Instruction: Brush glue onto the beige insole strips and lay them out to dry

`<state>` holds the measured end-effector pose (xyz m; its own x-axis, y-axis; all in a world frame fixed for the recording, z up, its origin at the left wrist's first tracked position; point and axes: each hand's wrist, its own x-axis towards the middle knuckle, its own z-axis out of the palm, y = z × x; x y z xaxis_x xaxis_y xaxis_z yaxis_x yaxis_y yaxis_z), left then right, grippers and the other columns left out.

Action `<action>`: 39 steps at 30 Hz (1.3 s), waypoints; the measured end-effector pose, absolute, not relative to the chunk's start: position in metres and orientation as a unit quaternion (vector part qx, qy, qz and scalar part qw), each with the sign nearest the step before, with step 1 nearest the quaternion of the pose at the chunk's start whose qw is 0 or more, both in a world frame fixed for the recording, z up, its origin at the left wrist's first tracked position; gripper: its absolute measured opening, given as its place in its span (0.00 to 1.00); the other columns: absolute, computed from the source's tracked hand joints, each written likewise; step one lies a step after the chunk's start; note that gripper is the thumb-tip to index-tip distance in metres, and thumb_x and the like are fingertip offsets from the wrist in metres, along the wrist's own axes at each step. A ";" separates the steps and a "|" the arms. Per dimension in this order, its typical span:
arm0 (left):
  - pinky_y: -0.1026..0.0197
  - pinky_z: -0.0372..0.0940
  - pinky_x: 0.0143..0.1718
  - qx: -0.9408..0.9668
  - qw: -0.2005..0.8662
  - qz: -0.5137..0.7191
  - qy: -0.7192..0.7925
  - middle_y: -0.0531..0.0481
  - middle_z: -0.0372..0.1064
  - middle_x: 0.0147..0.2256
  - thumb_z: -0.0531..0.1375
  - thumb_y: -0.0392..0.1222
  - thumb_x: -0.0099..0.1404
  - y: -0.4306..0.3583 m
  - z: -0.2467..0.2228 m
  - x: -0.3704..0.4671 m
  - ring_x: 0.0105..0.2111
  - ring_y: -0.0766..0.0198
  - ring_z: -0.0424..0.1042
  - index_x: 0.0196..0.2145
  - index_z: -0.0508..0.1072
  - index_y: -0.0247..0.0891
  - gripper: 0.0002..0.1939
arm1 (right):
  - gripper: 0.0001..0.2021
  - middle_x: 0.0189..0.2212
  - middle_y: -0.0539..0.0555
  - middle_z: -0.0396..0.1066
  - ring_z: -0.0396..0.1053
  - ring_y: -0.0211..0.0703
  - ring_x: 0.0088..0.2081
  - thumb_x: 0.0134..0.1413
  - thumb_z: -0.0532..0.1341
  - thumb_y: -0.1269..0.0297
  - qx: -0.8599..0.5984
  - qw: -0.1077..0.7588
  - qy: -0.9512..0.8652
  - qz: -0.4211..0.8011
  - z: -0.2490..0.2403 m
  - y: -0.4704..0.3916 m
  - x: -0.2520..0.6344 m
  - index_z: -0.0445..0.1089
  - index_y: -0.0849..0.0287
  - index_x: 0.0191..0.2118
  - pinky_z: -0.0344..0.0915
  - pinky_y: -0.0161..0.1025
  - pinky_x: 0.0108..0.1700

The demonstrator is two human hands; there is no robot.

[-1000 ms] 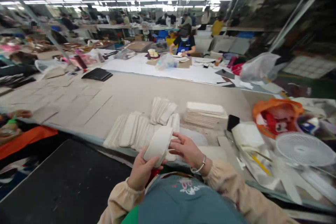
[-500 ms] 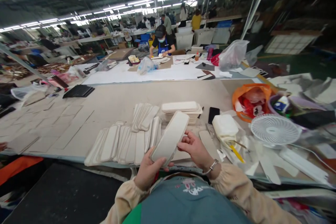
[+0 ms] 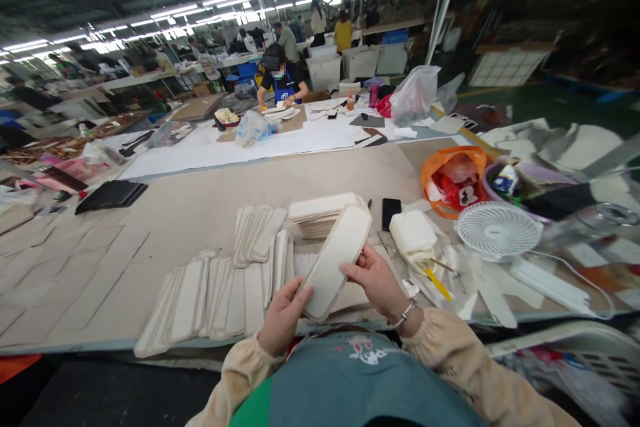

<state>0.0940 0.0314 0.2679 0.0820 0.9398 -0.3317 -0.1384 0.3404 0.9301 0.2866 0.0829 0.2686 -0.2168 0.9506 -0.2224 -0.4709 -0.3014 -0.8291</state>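
Observation:
A long cream panel with rounded corners (image 3: pixel 336 263) is held tilted in front of me, above the near edge of the table. My left hand (image 3: pixel 284 312) grips its lower left end, thumb on the face. On its right edge my right hand (image 3: pixel 376 281) is closed, thumb on top and fingers behind. Several similar panels lie fanned out in a row (image 3: pixel 210 300) to the left, with another overlapping group (image 3: pixel 257 233) above them. A neat stack of panels (image 3: pixel 323 208) stands just behind the held one, which partly hides it.
To the right lie a black phone (image 3: pixel 391 213), scissors (image 3: pixel 386 245), a cream wrapped block (image 3: pixel 413 232), a yellow-handled tool (image 3: pixel 438 284) and a white fan (image 3: pixel 499 230). Behind them sits an orange bag (image 3: pixel 430 177). A co-worker (image 3: pixel 283 83) works across the table. Dark sheets (image 3: pixel 113 196) lie left.
The view has swung to the right, so the table's things appear further left. The panel stays in both hands; my right thumb now lies further onto its face.

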 end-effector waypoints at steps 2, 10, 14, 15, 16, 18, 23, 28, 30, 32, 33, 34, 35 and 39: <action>0.70 0.61 0.22 0.395 0.630 0.409 0.529 0.55 0.66 0.24 0.64 0.58 0.57 0.042 0.264 0.090 0.22 0.72 0.63 0.36 0.72 0.33 0.23 | 0.26 0.37 0.51 0.76 0.73 0.41 0.37 0.40 0.72 0.59 -0.383 0.510 -0.304 0.708 0.265 0.088 0.290 0.66 0.55 0.47 0.71 0.38 0.37; 0.69 0.56 0.17 0.492 0.579 0.318 0.567 0.55 0.61 0.21 0.64 0.61 0.52 0.105 0.246 0.040 0.20 0.71 0.59 0.32 0.75 0.32 0.25 | 0.21 0.31 0.48 0.73 0.70 0.35 0.31 0.39 0.71 0.56 -0.494 0.588 -0.235 0.596 0.235 0.154 0.306 0.67 0.57 0.39 0.68 0.31 0.31; 0.68 0.57 0.20 0.549 0.492 0.341 0.584 0.54 0.67 0.22 0.63 0.56 0.53 0.166 0.242 0.018 0.21 0.69 0.62 0.35 0.76 0.33 0.22 | 0.26 0.28 0.47 0.72 0.70 0.38 0.30 0.36 0.70 0.55 -0.563 0.575 -0.311 0.506 0.221 0.193 0.304 0.64 0.56 0.44 0.69 0.34 0.31; 0.67 0.60 0.22 0.563 0.459 0.346 0.594 0.53 0.69 0.24 0.63 0.54 0.53 0.183 0.242 0.016 0.23 0.68 0.65 0.35 0.77 0.34 0.20 | 0.27 0.28 0.47 0.72 0.70 0.39 0.30 0.37 0.69 0.54 -0.588 0.557 -0.341 0.478 0.218 0.203 0.303 0.64 0.56 0.45 0.70 0.36 0.32; 0.66 0.63 0.26 0.576 0.424 0.346 0.607 0.52 0.72 0.26 0.62 0.51 0.53 0.200 0.243 0.014 0.26 0.65 0.68 0.36 0.77 0.34 0.18 | 0.27 0.27 0.47 0.72 0.70 0.40 0.30 0.39 0.68 0.53 -0.614 0.535 -0.371 0.447 0.215 0.214 0.302 0.64 0.57 0.46 0.70 0.37 0.32; 0.63 0.66 0.34 0.592 0.369 0.341 0.630 0.51 0.75 0.30 0.62 0.46 0.53 0.232 0.244 0.014 0.32 0.62 0.72 0.36 0.78 0.36 0.15 | 0.26 0.27 0.48 0.72 0.70 0.40 0.28 0.42 0.64 0.51 -0.658 0.491 -0.419 0.387 0.210 0.233 0.301 0.64 0.57 0.47 0.70 0.38 0.32; 0.56 0.66 0.46 0.598 0.331 0.339 0.647 0.49 0.77 0.33 0.62 0.42 0.54 0.289 0.233 0.020 0.37 0.57 0.74 0.36 0.79 0.38 0.12 | 0.23 0.25 0.49 0.71 0.69 0.42 0.29 0.42 0.62 0.53 -0.724 0.439 -0.447 0.288 0.204 0.269 0.302 0.67 0.59 0.45 0.67 0.41 0.38; 0.50 0.58 0.59 0.590 0.323 0.354 0.650 0.41 0.74 0.45 0.63 0.41 0.55 0.310 0.205 0.024 0.52 0.50 0.69 0.39 0.79 0.36 0.13 | 0.19 0.34 0.56 0.73 0.71 0.48 0.38 0.43 0.62 0.57 -0.757 0.390 -0.470 0.233 0.196 0.282 0.301 0.70 0.59 0.42 0.65 0.46 0.47; 0.51 0.52 0.63 0.573 0.327 0.365 0.657 0.39 0.68 0.54 0.61 0.44 0.58 0.309 0.191 0.024 0.59 0.50 0.62 0.46 0.76 0.35 0.19 | 0.20 0.43 0.62 0.71 0.68 0.53 0.47 0.45 0.62 0.56 -0.761 0.382 -0.477 0.218 0.190 0.282 0.303 0.70 0.61 0.43 0.61 0.48 0.54; 0.51 0.48 0.65 0.547 0.342 0.371 0.667 0.37 0.61 0.60 0.57 0.48 0.63 0.304 0.176 0.024 0.63 0.51 0.56 0.55 0.70 0.33 0.25 | 0.22 0.51 0.65 0.68 0.62 0.54 0.57 0.48 0.60 0.54 -0.762 0.380 -0.480 0.211 0.184 0.281 0.307 0.69 0.62 0.47 0.56 0.48 0.60; 0.50 0.47 0.66 0.533 0.354 0.372 0.673 0.36 0.58 0.62 0.53 0.50 0.66 0.301 0.169 0.024 0.64 0.52 0.54 0.58 0.66 0.32 0.27 | 0.23 0.54 0.65 0.66 0.59 0.54 0.59 0.50 0.59 0.53 -0.764 0.378 -0.478 0.213 0.181 0.281 0.310 0.68 0.62 0.49 0.53 0.48 0.61; 0.50 0.47 0.66 0.519 0.367 0.372 0.676 0.35 0.55 0.63 0.49 0.53 0.68 0.298 0.162 0.024 0.65 0.52 0.53 0.60 0.62 0.31 0.29 | 0.24 0.55 0.65 0.65 0.57 0.53 0.61 0.51 0.57 0.52 -0.766 0.374 -0.475 0.219 0.179 0.281 0.313 0.68 0.62 0.50 0.52 0.49 0.62; 0.51 0.47 0.66 0.509 0.379 0.372 0.678 0.34 0.53 0.64 0.46 0.54 0.70 0.295 0.156 0.025 0.65 0.53 0.52 0.62 0.59 0.30 0.31 | 0.25 0.55 0.64 0.65 0.57 0.53 0.61 0.53 0.56 0.51 -0.768 0.369 -0.471 0.229 0.176 0.281 0.315 0.67 0.61 0.52 0.52 0.49 0.62; 0.55 0.45 0.67 0.496 0.412 0.374 0.667 0.37 0.50 0.66 0.41 0.57 0.71 0.292 0.143 0.034 0.67 0.57 0.48 0.64 0.56 0.31 0.33 | 0.25 0.51 0.62 0.71 0.65 0.53 0.57 0.56 0.54 0.47 -0.768 0.346 -0.461 0.278 0.168 0.284 0.320 0.69 0.59 0.51 0.57 0.49 0.59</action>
<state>0.0338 0.2916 0.1431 -0.1689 0.9694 -0.1783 0.3528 0.2284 0.9074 0.3199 0.2842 0.1679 0.4192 0.9014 -0.1079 0.5159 -0.3344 -0.7887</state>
